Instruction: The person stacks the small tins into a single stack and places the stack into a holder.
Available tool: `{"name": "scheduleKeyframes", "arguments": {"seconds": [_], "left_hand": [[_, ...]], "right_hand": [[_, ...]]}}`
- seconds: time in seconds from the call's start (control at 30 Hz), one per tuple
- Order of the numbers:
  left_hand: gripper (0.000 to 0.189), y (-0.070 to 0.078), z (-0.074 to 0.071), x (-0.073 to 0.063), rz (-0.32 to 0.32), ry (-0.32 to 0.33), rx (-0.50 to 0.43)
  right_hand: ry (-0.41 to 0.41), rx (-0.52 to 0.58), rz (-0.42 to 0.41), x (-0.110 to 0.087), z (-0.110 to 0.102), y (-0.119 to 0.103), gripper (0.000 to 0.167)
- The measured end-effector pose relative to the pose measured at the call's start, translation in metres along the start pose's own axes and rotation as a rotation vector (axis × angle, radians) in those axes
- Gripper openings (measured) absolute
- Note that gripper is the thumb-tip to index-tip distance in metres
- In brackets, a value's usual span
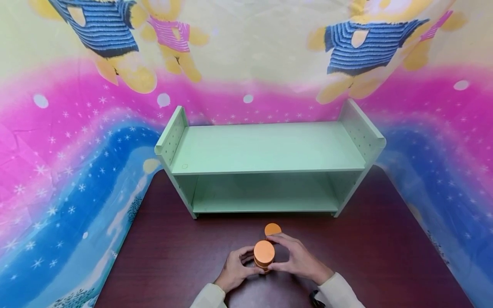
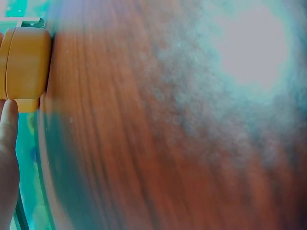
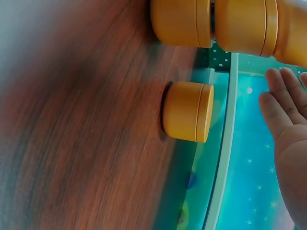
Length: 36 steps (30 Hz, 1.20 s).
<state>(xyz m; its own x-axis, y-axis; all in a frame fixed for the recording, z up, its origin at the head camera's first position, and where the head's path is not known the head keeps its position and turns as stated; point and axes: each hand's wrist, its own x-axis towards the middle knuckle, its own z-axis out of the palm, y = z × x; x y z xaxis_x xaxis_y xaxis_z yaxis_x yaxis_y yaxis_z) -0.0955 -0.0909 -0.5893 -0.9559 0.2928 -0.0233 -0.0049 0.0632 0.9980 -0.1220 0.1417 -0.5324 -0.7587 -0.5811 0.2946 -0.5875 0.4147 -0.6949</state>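
Observation:
In front of me rises a stack of round orange lidded jars, its top jar (image 1: 264, 251) seen from above in the head view. My left hand (image 1: 235, 267) holds the stack from the left, thumb in front and fingers behind. On the other side my right hand (image 1: 298, 259) is spread around the stack, its thumb near the front; the right wrist view shows straight fingers (image 3: 283, 96) beside the upper jars. That view also shows the bottom jar (image 3: 177, 24) on the table and a middle jar (image 3: 242, 26) above it. A separate orange jar (image 1: 272, 229) stands just behind.
A pale green two-tier shelf (image 1: 265, 147) stands at the back of the dark reddish-brown table (image 1: 161, 256). Behind and beside the table hangs a printed cloth (image 1: 250, 60) with bears and snowflakes. Light glares off the tabletop in the left wrist view.

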Motion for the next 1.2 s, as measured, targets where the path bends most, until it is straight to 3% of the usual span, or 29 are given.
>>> {"name": "scheduleKeyframes", "arguments": {"seconds": [0.17, 0.43, 0.73, 1.03, 1.2], "left_hand": [[0.060, 0.000, 0.000, 0.000, 0.001, -0.001, 0.007], [0.059, -0.001, 0.000, 0.000, 0.080, -0.007, 0.023], [0.059, 0.000, 0.001, 0.000, 0.065, 0.001, 0.012], [0.059, 0.000, 0.002, 0.000, 0.084, 0.020, 0.007], [0.059, -0.001, 0.002, 0.000, 0.064, 0.024, 0.014]], "right_hand": [[-0.004, 0.002, 0.001, -0.002, 0.000, 0.002, 0.069], [0.012, -0.031, 0.011, -0.006, 0.000, 0.007, 0.070], [0.038, -0.031, -0.031, -0.011, -0.002, 0.014, 0.069], [0.028, -0.016, 0.029, -0.016, -0.003, 0.020, 0.068], [0.028, -0.006, 0.044, -0.018, -0.002, 0.025, 0.067]]}}
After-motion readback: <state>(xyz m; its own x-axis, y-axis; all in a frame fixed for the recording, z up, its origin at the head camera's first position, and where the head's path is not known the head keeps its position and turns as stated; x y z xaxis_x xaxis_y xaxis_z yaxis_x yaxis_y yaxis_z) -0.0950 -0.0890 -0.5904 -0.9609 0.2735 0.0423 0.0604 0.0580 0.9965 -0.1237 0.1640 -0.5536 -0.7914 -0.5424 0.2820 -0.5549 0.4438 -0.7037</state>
